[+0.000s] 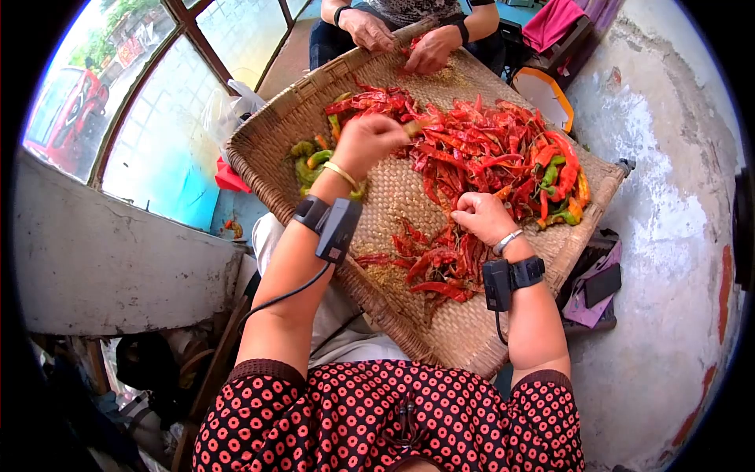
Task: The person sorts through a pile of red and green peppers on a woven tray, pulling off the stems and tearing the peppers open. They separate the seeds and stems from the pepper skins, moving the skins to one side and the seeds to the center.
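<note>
A large woven basket tray [267, 157] rests across my lap, bearing a heap of dried red chili peppers [472, 141]. My left hand [368, 143], blurred by motion, is raised over the left part of the tray. Its fingers pinch a small olive-brown piece [412, 128], too smeared to name. At the heap's near edge, my right hand [482, 218] has its fingers closed on a red chili pepper, mostly hidden by the fingers. A smaller group of red chilies [440, 263] lies nearer me, beside loose yellowish seeds [393, 282].
Opposite me, another person's hands [431, 52] work at the tray's far edge. Green chilies [311, 161] lie at the left side, and mixed green and red ones [558, 189] at the right. A wall [653, 197] stands on the right; windows [165, 118] are on the left.
</note>
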